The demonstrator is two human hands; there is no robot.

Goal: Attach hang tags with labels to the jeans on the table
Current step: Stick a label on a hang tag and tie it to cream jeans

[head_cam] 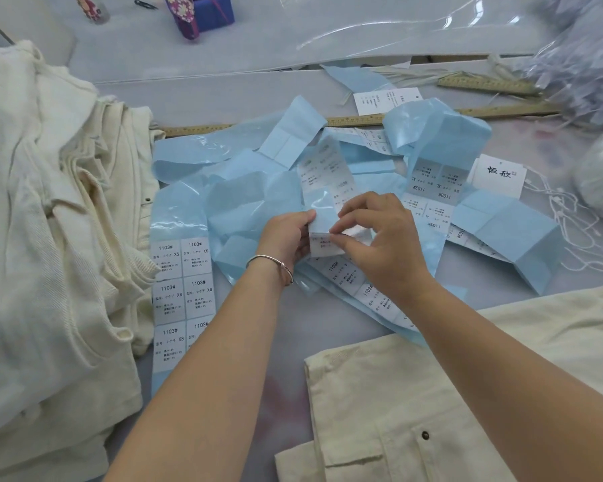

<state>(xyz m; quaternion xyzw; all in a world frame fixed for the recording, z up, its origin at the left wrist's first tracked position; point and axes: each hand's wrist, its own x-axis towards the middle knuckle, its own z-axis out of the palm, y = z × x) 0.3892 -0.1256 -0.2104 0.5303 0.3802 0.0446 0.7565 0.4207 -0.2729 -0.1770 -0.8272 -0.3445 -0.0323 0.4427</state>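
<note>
both hands met over the middle of the desk [223, 92]. the left hand [288, 234] pinched the edge of a label strip [322, 189], and the right hand [380, 234] pinched a white label at that strip's lower end, thumb and forefinger together on it. loose blue backing paper [244, 200] spread around the hands and crowded the centre. another strip of xs labels [181, 290] lay flat just left of the left forearm. a stack of cream jeans [49, 220] filled the left edge, and one pair of jeans [415, 412] lay at the near right edge under the right forearm. a hang tag [498, 175] with string sat right of the paper, near a ruler [362, 119]. the barest open room was the strip of desk between the forearms and the far side of the desk.
</note>
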